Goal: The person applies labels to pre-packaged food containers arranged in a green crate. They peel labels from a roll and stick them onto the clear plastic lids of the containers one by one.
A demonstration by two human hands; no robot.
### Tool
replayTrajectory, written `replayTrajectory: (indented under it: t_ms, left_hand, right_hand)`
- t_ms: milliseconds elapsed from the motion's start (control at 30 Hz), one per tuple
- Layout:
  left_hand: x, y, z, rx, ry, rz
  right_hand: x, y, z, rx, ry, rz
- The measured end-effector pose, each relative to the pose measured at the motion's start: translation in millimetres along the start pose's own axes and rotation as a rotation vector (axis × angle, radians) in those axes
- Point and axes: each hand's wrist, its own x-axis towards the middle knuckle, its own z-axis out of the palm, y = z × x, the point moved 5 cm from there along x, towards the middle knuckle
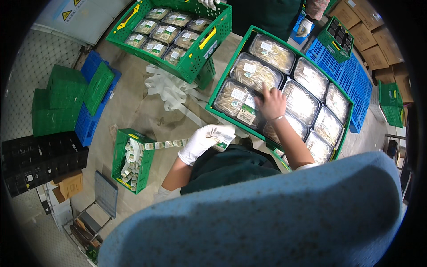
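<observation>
My left hand, in a white glove, is closed around the end of a strip of green-and-white labels near my body. My right hand is bare, its fingers apart over the black trays of bean sprouts, with its thumb side beside a green-and-white label. That label lies across a film-covered tray of bean sprouts, which also carries a small white sticker. Several such trays fill a green crate in front of me, to the right.
Another green crate of labelled trays stands at the far left, with a person's gloved hand at its rim. A label strip runs to a small green crate on the floor. White strapping lies tangled nearby. Blue pallets stand at the right.
</observation>
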Motion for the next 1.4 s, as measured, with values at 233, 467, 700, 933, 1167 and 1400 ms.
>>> replayTrajectory:
  t_ms: [233,467,700,933,1167,1400]
  left_hand:
    - [34.9,10.5,11.9,0.366,0.134,0.117]
    - [36.7,5.9,-0.2,0.136,0.296,0.026]
    - [39.1,4.5,-7.7,-0.012,0.255,-0.041]
    - [47.3,2.6,-0.4,0.034,0.216,0.002]
    - [77.2,46.3,29.3,0.168,0.154,0.194]
    - [79.7,37.4,18.5,-0.087,0.252,-0.014]
  right_hand:
    - [-42.0,-46.4,-64.6,1.121,-0.403,-0.051]
    - [48.6,16.6,-54.7,0.768,-0.081,-0.128]
    - [68.8,45.9,26.0,-0.019,-0.006,-0.063]
    - [7.1,-17.3,-60.3,1.251,-0.477,-0.207]
    - [-4.3,-13.0,-76.7,1.120,-0.215,-0.103]
    - [137.4,112.4,-21.8,0.427,0.154,-0.137]
